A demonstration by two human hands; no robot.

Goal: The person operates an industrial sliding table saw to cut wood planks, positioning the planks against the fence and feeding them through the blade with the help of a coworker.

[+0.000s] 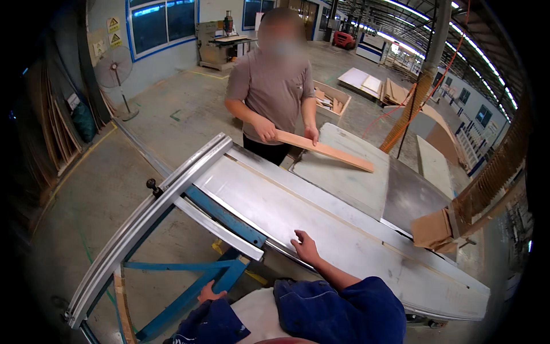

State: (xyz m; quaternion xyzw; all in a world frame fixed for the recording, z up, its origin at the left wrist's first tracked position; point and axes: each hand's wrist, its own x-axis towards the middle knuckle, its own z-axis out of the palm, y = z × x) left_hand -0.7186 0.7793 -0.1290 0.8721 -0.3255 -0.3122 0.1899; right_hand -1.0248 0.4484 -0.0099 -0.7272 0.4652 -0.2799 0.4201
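Observation:
My right hand is at the near edge of a long metal sliding saw table, fingers slightly bent and apart, holding nothing. Lower down, my left hand is beside the blue steel frame, its fingers apart and nothing seen in them; whether it touches the frame I cannot tell. Across the table, a person in a grey-brown shirt grips a long wooden board with both hands. The board's far end reaches over a pale panel lying on the machine.
An aluminium fence rail with a black knob curves along the left. A ribbed hose and a brown cardboard piece are at the right. Behind the person are an offcut crate and a standing fan.

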